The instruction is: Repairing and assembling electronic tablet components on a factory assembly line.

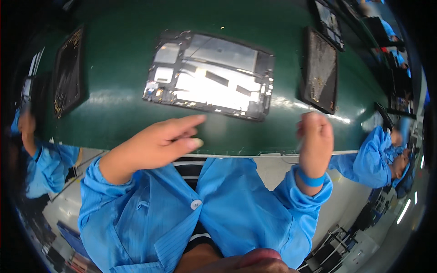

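Note:
On the green table ahead lies a flat black tablet-like housing, with a shiny reflective middle and small metallic parts along its edges. My left hand hovers just short of its near edge, index finger stretched out, thumb apart, nothing visible in it. Farther right, my right hand is raised near the table's front edge, fingers curled in and slightly blurred; whatever they hold, if anything, is hidden. Just beyond that hand sits a shallow black tray with many tiny pieces in it. A blue band circles my right wrist.
Another dark tray with small golden bits stands at the left. At the far right is a second flat device. People in blue work clothes sit on both sides, one with a hand at the left. The table's front edge runs before me.

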A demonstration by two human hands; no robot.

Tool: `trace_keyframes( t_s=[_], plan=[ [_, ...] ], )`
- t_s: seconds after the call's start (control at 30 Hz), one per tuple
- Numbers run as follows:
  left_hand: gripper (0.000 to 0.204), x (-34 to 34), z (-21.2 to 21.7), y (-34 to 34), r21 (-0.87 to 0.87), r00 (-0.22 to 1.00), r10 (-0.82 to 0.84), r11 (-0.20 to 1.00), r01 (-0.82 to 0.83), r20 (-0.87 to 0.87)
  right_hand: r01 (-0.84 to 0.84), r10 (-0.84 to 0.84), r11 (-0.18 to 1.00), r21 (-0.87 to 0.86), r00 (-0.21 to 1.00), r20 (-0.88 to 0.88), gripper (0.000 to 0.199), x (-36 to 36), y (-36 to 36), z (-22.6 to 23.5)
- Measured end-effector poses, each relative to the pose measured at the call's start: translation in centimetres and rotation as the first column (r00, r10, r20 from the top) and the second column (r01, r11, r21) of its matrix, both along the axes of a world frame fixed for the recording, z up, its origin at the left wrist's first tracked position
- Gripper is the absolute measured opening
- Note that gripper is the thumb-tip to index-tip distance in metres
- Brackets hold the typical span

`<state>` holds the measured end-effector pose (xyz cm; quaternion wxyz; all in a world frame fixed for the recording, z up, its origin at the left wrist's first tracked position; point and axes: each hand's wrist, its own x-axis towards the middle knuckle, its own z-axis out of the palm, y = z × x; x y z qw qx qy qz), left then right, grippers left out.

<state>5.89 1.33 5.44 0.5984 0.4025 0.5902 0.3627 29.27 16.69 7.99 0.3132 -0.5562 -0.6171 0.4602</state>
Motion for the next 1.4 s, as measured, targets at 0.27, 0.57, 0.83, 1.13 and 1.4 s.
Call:
trace_keyframes(
  t_s=[0.27,0.57,0.83,1.13,1.4],
  plan=[
    [0.016,2.9,-2.8,1.2,0.664,0.902,0.213,0.741,0.100,-0.374,-0.572,0.347,0.546,-0.613,0.820,-0.456,0.017,-4.4,-4.6,-3.1],
    [0.015,4.1,-4.7,4.5,0.593,0.489,0.435,0.771,0.233,-0.756,-0.055,-0.171,0.939,-0.338,0.781,-0.601,0.026,-6.4,-2.5,-3.9],
    [0.014,4.4,-5.0,4.8,0.595,0.483,0.438,0.768,0.238,-0.758,0.088,-0.028,0.977,0.196,0.956,-0.291,0.056,-5.9,-3.4,-6.7],
    [0.012,3.9,-4.8,4.9,0.558,0.453,0.409,0.786,0.266,-0.792,0.000,0.126,0.943,0.331,0.926,-0.356,0.043,-6.6,-3.2,-7.3],
    [0.013,3.9,-4.8,4.6,0.569,0.469,0.412,0.779,0.262,-0.781,-0.069,0.256,0.856,0.512,0.918,-0.304,0.028,-6.2,-3.1,-8.6]
  ],
)
